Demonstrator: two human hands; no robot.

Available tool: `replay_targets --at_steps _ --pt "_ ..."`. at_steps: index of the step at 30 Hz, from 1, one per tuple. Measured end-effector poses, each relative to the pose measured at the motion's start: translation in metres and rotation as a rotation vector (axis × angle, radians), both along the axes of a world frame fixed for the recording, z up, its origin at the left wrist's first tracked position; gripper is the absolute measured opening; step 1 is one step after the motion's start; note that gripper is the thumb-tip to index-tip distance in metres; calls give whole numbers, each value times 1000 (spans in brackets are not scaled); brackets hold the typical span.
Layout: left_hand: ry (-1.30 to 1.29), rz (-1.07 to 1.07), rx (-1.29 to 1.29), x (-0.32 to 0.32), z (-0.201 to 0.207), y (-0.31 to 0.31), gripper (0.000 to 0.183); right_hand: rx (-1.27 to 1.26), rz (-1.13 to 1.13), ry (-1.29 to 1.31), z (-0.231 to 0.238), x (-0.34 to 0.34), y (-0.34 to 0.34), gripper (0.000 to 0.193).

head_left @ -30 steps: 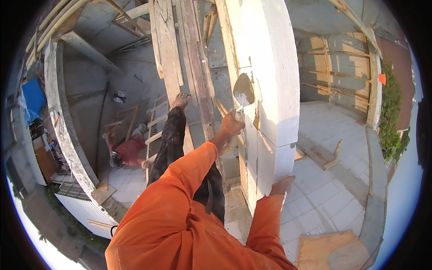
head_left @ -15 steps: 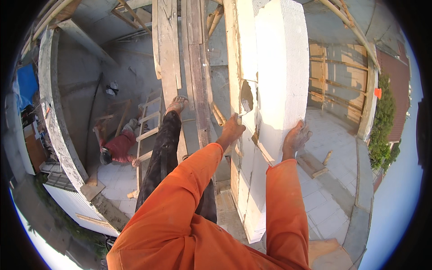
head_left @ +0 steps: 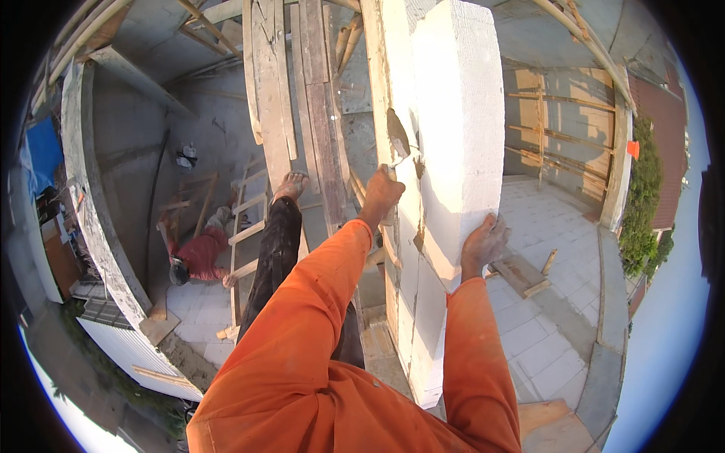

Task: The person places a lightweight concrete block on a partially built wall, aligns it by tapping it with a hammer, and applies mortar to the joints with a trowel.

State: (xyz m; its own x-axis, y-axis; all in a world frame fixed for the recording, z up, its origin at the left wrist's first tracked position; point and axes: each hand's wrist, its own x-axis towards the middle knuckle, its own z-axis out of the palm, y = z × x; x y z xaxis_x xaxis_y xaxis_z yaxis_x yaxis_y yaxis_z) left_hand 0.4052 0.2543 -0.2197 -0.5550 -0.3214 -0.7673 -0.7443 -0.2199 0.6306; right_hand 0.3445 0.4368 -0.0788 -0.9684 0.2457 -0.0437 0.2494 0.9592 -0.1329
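Left hand (head_left: 382, 192): closed around a trowel (head_left: 399, 148)
Grey mortar (head_left: 395, 128): just beyond the left hand
Right hand (head_left: 485, 243): half-open — against a white block's (head_left: 462, 113) right side
White block: between the hands — extending beyond both

Patchy sunlight falls on the right-hand wall (head_left: 578, 117) beside a pale, grid-lined floor (head_left: 563, 215).

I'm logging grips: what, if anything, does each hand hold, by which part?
The left hand holds a trowel by its handle; the right hand is against the side of the white block, its grip unclear.
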Motion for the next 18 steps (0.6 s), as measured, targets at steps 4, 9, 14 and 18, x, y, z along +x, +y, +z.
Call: replay_targets --at_steps 4,9,14,18 --pt "18 -118 -208 -15 -14 13 51 -39 -15 -39 0 0 1 56" --pt "153 -103 -220 20 -8 21 52 -40 -39 -70 3 1 -2 56" --pt "-34 75 124 31 -30 5 52 -24 -21 -52 4 0 -5 56" --pt "-74 -37 58 13 -61 4 55 -44 -55 -63 3 0 -3 56"
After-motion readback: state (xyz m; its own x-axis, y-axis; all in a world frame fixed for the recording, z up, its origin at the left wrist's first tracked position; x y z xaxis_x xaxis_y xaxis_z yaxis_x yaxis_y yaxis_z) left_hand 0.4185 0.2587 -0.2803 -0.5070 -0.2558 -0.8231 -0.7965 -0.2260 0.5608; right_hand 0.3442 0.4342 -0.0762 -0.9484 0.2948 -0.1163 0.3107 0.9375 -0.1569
